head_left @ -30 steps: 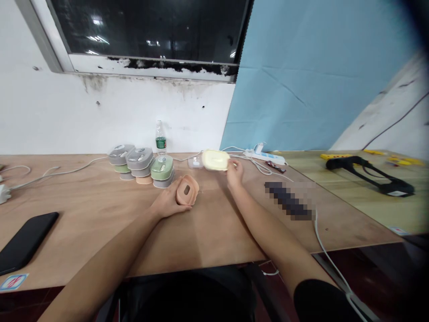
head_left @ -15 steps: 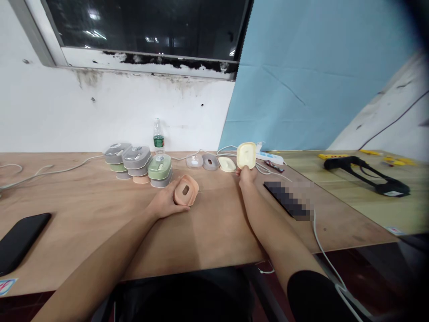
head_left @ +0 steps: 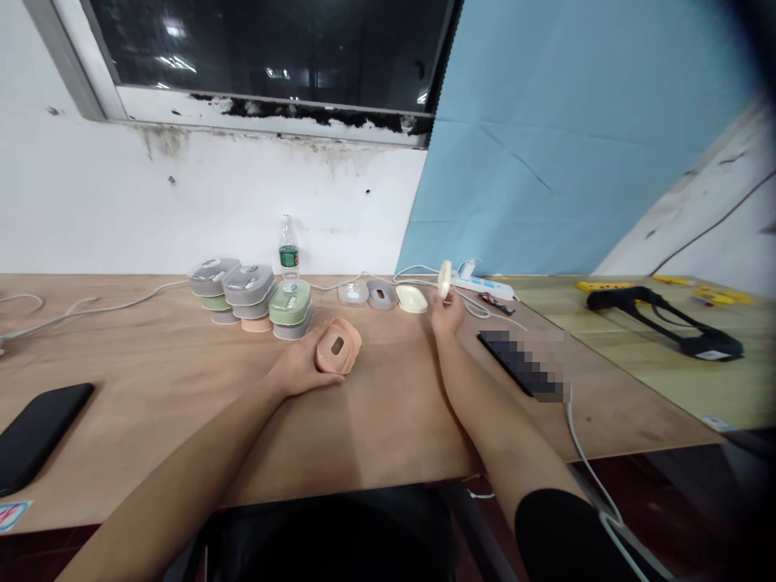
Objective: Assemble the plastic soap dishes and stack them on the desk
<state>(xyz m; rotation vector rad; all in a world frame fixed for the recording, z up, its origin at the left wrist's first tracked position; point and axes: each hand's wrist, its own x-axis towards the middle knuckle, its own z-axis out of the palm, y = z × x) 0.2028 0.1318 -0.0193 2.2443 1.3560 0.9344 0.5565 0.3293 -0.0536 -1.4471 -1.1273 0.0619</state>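
Note:
My left hand (head_left: 301,363) is closed around a peach plastic piece (head_left: 347,335), a rounded-square shell with an oval hole, tilted on its side at mid-table. In my right hand (head_left: 447,315) a cream plastic lid (head_left: 444,277) is pinched by its lower end and seen nearly edge-on, raised over the back of the table. Just left of that hand lies a cream shallow piece (head_left: 412,300). Beside it are a grey piece with an oval hole (head_left: 381,294) and a clear lid (head_left: 352,293).
Stacked lidded boxes, grey (head_left: 249,286) and green (head_left: 290,302), stand at back left before a water bottle (head_left: 289,249). A white power strip (head_left: 485,285) with cables lies behind my right hand. A black phone (head_left: 42,436) is at left, a dark blurred object (head_left: 515,364) at right.
My right hand has turned the cream lid from facing me to nearly edge-on. My left hand and the peach piece stay about where they were.

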